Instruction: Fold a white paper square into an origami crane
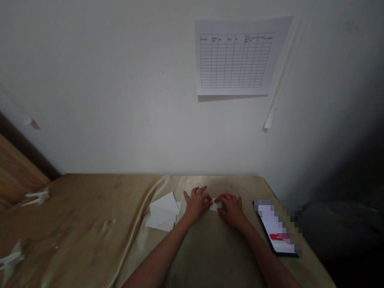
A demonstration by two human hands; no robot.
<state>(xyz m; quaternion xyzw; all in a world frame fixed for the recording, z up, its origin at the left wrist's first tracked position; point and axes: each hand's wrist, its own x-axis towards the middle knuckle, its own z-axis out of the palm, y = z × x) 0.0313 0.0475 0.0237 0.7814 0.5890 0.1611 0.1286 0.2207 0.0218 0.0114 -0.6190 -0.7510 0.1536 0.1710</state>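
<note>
Tan cloth (210,256), paper (215,205) between fingers (207,196)

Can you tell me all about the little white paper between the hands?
The little white paper looks plain. It seems to lie on the shiny brownish cloth, between the left hand and right hand, which touch its opposite sides and hide parts of it. Its full outline and any folds are hard to tell.

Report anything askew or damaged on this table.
The tan cloth is rucked into a long ridge left of the loose white papers, instead of lying flat. Those papers' right edges look ragged, as if torn.
</note>
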